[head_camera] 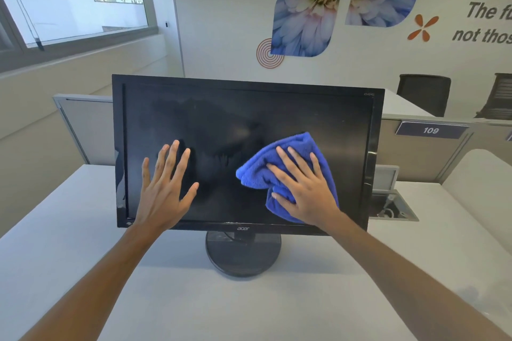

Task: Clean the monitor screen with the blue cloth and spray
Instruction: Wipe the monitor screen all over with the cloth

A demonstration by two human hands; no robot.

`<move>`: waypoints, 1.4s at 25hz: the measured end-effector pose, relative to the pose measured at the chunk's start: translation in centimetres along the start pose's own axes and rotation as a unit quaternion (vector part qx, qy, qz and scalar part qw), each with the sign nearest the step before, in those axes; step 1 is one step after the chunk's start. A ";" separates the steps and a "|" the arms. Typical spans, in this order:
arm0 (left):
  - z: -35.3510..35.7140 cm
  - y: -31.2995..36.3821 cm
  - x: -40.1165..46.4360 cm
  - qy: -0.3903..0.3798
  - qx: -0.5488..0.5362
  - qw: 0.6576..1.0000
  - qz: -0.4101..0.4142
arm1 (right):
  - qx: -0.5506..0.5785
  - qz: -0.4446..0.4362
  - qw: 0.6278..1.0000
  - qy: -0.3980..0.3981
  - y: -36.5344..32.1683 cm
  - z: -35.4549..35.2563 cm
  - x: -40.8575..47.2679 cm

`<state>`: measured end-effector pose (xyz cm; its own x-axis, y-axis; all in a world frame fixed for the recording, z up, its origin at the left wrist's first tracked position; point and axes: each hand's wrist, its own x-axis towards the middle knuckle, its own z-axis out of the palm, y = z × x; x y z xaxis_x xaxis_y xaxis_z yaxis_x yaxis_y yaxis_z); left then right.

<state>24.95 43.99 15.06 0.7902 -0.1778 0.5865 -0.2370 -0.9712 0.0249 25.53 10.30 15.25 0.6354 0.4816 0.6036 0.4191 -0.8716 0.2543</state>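
A black monitor (243, 116) stands on a round base (243, 256) in the middle of the white desk. Its dark screen shows smears near the centre. My right hand (303, 188) lies flat with straight, spread fingers on a crumpled blue cloth (293, 149), pressing it against the lower right part of the screen. My left hand (166, 188) is spread open over the lower left part of the screen, fingers pointing up. No spray bottle is in view.
The white desk (83, 230) runs around the monitor base. Grey partition panels (83, 130) stand behind it, one with a "109" label (430, 130). A cable recess (393, 206) sits to the right of the monitor. Dark chairs (424, 93) stand at the far right.
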 end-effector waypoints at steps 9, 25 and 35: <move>0.3 1.2 0.2 -0.016 -0.016 1.000 -0.006 | 0.006 -0.040 0.998 0.039 1.5 0.7 -2.2; 0.2 1.8 0.5 -0.036 -0.013 0.999 -0.016 | 0.018 0.098 0.994 0.053 5.0 -0.4 -2.5; -0.9 3.5 1.1 0.002 -0.050 0.999 -0.006 | -0.010 0.123 0.992 0.030 3.5 0.4 -7.3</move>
<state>24.43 40.56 16.53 0.7916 -0.1648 0.5884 -0.2819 -0.9528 0.1124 22.56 3.77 11.44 0.6764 0.2493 0.6930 0.2438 -0.9637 0.1086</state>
